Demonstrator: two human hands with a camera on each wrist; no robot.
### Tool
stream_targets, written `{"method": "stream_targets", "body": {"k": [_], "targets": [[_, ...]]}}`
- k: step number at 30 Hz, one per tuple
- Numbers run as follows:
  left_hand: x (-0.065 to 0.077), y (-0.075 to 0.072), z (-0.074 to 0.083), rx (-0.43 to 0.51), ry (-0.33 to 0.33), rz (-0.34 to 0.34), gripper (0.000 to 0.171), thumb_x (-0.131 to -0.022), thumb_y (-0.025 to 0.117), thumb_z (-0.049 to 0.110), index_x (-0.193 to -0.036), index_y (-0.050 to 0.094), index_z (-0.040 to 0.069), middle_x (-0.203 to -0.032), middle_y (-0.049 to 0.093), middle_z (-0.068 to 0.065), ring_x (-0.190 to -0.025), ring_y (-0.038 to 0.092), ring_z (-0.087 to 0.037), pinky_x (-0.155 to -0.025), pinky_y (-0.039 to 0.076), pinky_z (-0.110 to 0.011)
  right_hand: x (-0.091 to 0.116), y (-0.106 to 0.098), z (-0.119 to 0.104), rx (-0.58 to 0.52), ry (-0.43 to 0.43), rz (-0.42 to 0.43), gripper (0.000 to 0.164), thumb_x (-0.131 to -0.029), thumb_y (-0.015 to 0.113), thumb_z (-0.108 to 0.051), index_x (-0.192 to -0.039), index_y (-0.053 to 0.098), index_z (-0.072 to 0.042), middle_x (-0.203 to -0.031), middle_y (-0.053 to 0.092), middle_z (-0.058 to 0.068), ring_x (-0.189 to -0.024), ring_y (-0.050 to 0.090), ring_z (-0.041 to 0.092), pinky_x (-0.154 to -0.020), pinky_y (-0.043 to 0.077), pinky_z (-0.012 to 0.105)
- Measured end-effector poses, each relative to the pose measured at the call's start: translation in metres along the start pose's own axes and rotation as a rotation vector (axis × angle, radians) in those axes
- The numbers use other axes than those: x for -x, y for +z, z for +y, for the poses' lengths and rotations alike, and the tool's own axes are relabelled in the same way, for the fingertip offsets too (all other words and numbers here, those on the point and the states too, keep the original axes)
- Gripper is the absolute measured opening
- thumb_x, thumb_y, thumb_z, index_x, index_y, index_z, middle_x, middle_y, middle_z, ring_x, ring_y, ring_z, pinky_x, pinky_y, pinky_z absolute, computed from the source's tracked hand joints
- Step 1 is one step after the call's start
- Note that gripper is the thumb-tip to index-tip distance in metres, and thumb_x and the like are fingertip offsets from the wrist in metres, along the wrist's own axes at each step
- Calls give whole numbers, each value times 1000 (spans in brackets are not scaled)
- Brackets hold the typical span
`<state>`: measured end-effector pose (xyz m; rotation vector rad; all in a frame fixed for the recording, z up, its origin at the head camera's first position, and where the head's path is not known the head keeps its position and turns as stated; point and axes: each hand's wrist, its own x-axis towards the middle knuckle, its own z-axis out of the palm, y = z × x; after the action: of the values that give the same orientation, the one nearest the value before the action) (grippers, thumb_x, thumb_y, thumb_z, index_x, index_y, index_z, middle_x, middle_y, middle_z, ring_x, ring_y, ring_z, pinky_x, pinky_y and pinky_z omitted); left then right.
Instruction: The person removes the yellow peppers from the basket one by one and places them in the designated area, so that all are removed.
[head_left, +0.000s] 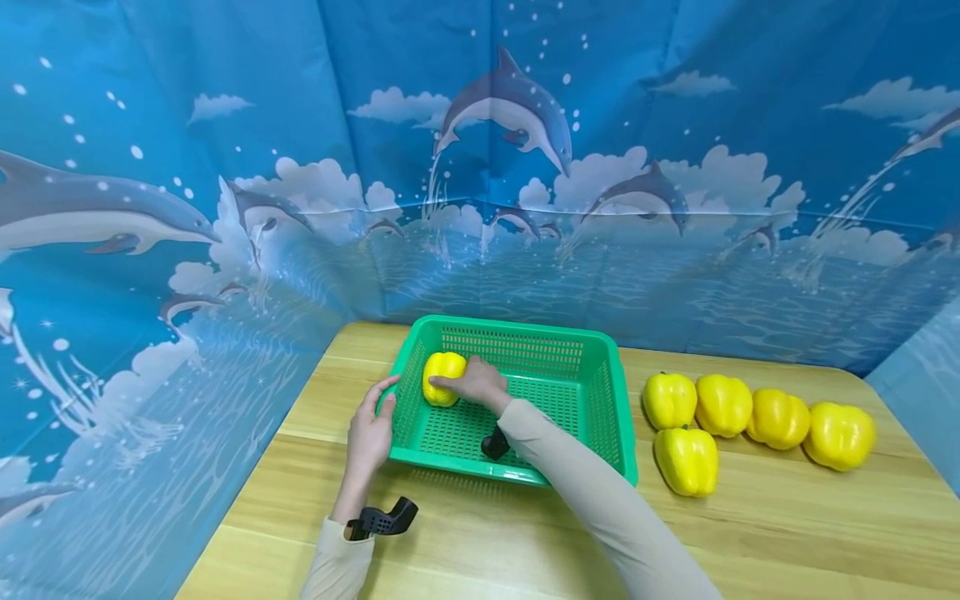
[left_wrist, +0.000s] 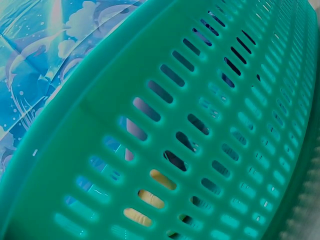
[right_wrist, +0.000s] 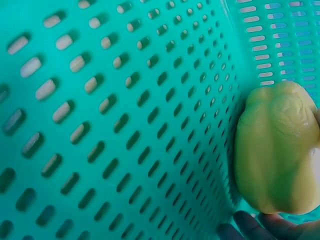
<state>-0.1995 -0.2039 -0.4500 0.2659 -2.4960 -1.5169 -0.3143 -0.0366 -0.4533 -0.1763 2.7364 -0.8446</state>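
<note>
A yellow bell pepper (head_left: 442,367) sits at the left end inside the green plastic basket (head_left: 517,472). My right hand (head_left: 478,385) reaches over the basket's front rim and holds this pepper, thumb across its near side. In the right wrist view the pepper (right_wrist: 272,145) is close to the basket's wall, with fingertips (right_wrist: 245,222) below it. My left hand (head_left: 370,429) touches the basket's left rim from outside, fingers fairly straight. Only the slotted outer wall of the basket (left_wrist: 150,70) fills the left wrist view, and the left hand is out of that frame.
To the right of the basket, several yellow bell peppers (head_left: 780,418) stand in a row on the wooden table (head_left: 787,517). One more pepper (head_left: 687,462) lies in front of the row's left end. A blue dolphin-print curtain (head_left: 480,275) hangs right behind the table.
</note>
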Motion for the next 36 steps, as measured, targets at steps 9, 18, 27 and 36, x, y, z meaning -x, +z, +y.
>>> {"method": "stream_targets", "body": {"k": [9,18,27,36], "targets": [[0,0,1,1,-6,3,35,-104,39,26,-138,49,24,-67,43,-7,-40,29,-11,-40,28,-26,3,-1,3,22,-32,-31,87,-75,60,-71,-124,47,0,-93,57,10,-75,55,23,-61,43,34],[1,0,1,10,1,-2,36,-104,39,25,-138,48,24,-55,36,-1,-39,28,-12,-39,27,-26,6,-5,11,-79,-78,-71,82,-74,65,-67,-120,48,0,-90,55,8,-74,53,22,-60,42,33],[1,0,1,11,3,6,35,-104,39,25,-138,49,25,-55,36,-1,-39,28,-12,-39,27,-26,10,-11,17,-192,-108,-135,81,-77,70,-56,-124,42,3,-94,54,11,-78,55,24,-64,45,34],[1,1,1,2,-1,11,35,-104,40,25,-137,50,25,-58,37,-2,-39,28,-11,-39,27,-26,18,-16,19,-255,-146,-202,70,-79,72,-49,-117,43,2,-94,52,12,-79,52,24,-65,44,34]]}}
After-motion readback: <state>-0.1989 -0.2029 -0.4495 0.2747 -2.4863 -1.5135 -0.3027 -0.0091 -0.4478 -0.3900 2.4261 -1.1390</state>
